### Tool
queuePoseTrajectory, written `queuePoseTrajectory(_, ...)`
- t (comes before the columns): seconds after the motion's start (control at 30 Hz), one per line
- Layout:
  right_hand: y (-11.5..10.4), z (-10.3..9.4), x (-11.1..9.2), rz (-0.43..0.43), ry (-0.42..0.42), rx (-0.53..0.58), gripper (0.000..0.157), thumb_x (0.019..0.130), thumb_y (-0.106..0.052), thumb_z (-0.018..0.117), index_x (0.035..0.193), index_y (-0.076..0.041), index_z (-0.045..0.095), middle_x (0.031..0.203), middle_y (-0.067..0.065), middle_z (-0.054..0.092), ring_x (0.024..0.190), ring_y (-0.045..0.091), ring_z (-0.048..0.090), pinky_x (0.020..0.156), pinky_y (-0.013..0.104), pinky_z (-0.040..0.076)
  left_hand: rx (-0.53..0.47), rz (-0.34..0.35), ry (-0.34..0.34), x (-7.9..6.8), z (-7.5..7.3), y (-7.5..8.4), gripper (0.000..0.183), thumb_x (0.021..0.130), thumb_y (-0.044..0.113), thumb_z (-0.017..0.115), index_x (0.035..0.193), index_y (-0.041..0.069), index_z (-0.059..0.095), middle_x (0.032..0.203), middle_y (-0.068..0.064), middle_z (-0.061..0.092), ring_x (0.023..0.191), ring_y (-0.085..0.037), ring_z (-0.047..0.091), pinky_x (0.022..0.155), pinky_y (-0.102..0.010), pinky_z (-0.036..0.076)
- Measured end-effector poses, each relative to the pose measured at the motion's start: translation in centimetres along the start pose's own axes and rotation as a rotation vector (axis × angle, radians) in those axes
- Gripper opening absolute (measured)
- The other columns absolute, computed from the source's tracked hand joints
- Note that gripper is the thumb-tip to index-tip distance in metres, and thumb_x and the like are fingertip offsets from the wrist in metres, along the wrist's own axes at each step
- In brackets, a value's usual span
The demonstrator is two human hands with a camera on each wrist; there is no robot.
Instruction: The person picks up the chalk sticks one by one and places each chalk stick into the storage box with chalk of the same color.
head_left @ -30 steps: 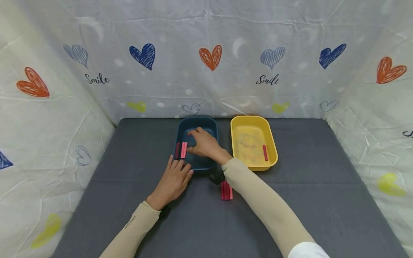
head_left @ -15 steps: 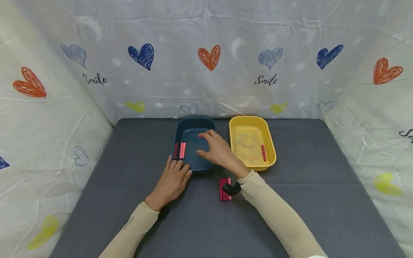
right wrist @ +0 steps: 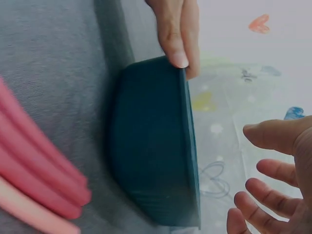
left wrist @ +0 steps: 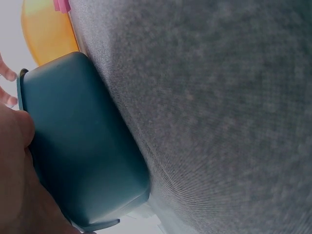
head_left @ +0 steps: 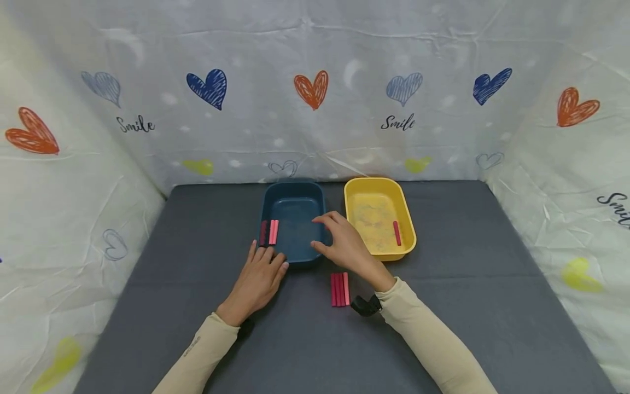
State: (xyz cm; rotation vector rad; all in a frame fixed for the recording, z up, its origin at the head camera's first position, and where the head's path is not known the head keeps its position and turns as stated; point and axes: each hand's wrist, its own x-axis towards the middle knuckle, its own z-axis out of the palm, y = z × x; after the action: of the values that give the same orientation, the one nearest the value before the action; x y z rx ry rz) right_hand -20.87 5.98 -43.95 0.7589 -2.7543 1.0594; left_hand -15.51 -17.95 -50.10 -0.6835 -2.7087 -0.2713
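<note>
My left hand [head_left: 254, 287] holds the near left part of the rim of the blue tray [head_left: 300, 241]; its fingers lie over the rim and the thumb is against the outside. Inside that tray, along its left wall, lie dark red sticks [head_left: 263, 233] and pink sticks [head_left: 273, 232]. My right hand [head_left: 346, 246] hovers over the tray's right rim, thumb and fingers spread apart, holding nothing. Below it on the table, several red sticks [head_left: 337, 290] and a lighter pink stick [head_left: 346, 289] lie side by side, close up in the right wrist view.
A yellow tray [head_left: 410, 241] stands to the right of the blue one, with a single red stick [head_left: 396, 233] in it. Both stand near the back edge of the grey table [head_left: 443, 219]. A cloth printed with hearts [head_left: 315, 142] hangs behind and at both sides.
My right hand has drawn back from inside the blue tray, to the right and nearer to me, uncovering the sticks on the table. The left hand has kept its place on the rim.
</note>
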Motion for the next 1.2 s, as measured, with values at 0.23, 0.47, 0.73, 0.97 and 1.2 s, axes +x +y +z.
queuePoseTrajectory(0.23,1.0,-0.2,-2.0,-0.008,0.018,0.007,0.048,0.086,-0.026,0.076,0.129,-0.011,0.061,0.122,0.009,0.059,0.106,0.027,0.059,0.089,0.041,0.052,0.024,0.017,0.030,-0.1,0.1,-0.1,0.017,0.102,0.026,0.051,0.101,0.012,0.059,0.095,-0.010,0.057,0.102,-0.033,0.054,0.113,-0.065,0.027)
queuePoseTrajectory(0.47,2.2,-1.0,-3.6,0.024,0.030,-0.025,0.047,0.086,-0.027,0.076,0.128,-0.012,0.061,0.121,0.004,0.059,0.103,0.024,0.059,0.088,0.039,0.053,0.011,0.014,0.024,0.0,0.1,0.0,0.017,0.103,0.026,0.050,0.100,0.012,0.059,0.095,-0.010,0.056,0.102,-0.032,0.054,0.113,-0.065,0.026)
queuePoseTrajectory(0.73,3.0,-1.6,-5.4,0.044,0.019,-0.017,0.048,0.084,-0.025,0.078,0.127,-0.010,0.062,0.118,0.008,0.061,0.104,0.029,0.060,0.091,0.041,0.052,0.014,0.005,0.002,-0.1,0.0,0.0,0.019,0.104,0.027,0.046,0.101,0.013,0.059,0.095,-0.009,0.056,0.102,-0.032,0.053,0.114,-0.064,0.025)
queuePoseTrajectory(0.97,3.0,-1.3,-7.4,0.035,0.023,-0.060,0.046,0.082,-0.024,0.080,0.123,-0.012,0.064,0.116,0.003,0.061,0.102,0.019,0.059,0.091,0.038,0.053,0.010,0.002,-0.009,-0.2,0.2,0.0,0.020,0.104,0.027,0.045,0.102,0.013,0.058,0.096,-0.009,0.056,0.102,-0.032,0.053,0.115,-0.064,0.024)
queuePoseTrajectory(1.2,3.5,-0.9,-9.3,-0.014,0.035,-0.074,0.044,0.081,-0.022,0.080,0.120,-0.010,0.065,0.113,0.005,0.063,0.101,0.019,0.061,0.090,0.040,0.053,-0.006,0.020,0.023,-0.1,0.1,0.0,0.019,0.104,0.026,0.046,0.100,0.012,0.057,0.094,-0.010,0.055,0.099,-0.033,0.053,0.114,-0.065,0.024)
